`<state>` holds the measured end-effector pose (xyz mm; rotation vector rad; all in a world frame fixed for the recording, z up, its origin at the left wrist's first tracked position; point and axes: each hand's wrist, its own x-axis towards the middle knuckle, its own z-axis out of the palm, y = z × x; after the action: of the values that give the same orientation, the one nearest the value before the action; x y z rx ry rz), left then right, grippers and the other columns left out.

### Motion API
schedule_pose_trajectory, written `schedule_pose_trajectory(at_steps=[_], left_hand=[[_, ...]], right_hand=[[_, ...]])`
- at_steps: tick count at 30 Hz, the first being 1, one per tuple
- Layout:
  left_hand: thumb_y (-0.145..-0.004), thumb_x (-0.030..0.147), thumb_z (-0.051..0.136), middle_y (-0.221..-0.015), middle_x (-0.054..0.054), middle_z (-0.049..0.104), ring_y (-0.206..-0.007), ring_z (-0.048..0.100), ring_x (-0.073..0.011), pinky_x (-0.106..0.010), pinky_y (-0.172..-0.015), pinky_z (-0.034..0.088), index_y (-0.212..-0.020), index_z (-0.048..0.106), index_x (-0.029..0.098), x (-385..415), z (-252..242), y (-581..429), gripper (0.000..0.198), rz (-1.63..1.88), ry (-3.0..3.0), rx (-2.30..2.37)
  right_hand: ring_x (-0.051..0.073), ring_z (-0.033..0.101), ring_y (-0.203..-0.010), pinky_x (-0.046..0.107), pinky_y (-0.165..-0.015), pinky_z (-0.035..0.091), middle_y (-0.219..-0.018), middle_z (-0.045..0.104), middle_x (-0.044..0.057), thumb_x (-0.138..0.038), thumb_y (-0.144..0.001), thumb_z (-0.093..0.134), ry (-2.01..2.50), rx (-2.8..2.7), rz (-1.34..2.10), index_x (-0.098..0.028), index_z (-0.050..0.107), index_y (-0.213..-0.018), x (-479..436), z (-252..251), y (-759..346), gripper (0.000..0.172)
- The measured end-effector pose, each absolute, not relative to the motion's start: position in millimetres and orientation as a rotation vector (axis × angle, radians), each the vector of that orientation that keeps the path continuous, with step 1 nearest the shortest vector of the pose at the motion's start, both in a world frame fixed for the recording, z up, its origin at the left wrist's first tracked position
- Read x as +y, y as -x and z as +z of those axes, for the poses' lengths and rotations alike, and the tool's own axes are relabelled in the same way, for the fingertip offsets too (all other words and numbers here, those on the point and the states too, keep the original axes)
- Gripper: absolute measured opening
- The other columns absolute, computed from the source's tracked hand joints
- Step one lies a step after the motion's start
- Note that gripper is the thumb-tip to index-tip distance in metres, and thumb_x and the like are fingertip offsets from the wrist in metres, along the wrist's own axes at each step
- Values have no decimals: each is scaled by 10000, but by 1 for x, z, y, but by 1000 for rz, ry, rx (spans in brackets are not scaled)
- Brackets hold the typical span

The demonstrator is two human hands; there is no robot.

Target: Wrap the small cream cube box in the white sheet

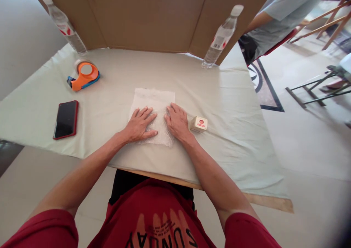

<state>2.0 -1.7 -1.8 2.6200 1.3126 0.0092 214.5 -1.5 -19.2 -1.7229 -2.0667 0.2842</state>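
A sheet of bubble wrap (pixel 155 98) lies flat on the cloth-covered table in front of me. My left hand (pixel 141 125) rests on its left part, fingers spread and flat. On its right edge lies my right hand (pixel 177 122), also flat with the fingers stretched out and the thumb a little apart. Neither hand grips anything. Just right of my right hand stands a small cream cardboard box (pixel 199 124) with a red print on its side, not in the hand.
An orange tape dispenser (pixel 85 76) and a red-cased phone (pixel 66 119) lie on the left. Two water bottles (pixel 65 27) stand by the upright cardboard panel (pixel 145 18) at the back. A seated person (pixel 285 18) is beyond it at the right. The tablecloth (pixel 233 131) has wrinkles.
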Motion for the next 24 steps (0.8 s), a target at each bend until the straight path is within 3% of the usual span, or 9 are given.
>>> schedule_pose_trajectory(at_steps=[16, 24], left_hand=[[-830, 735, 593, -1682, -162, 265, -1565, 205, -370, -559, -1268, 109, -1561, 394, 190, 1, -5, 0, 933, 30, -2619, 1305], [-824, 735, 591, -1675, -161, 285, -1559, 210, -382, -570, -1264, 99, -1547, 409, 195, 0, -5, 0, 921, 81, -2604, 1294]], right_hand=[[342, 438, -1431, 506, -1179, 354, -1513, 520, 215, -231, -925, 488, 1765, -2160, 284, -75, 568, -1381, -6, -5, -216, 489], [372, 462, -1414, 611, -1127, 374, -1510, 527, 163, -342, -920, 554, 1661, -2153, 172, -219, 585, -1361, -44, 35, -289, 459]])
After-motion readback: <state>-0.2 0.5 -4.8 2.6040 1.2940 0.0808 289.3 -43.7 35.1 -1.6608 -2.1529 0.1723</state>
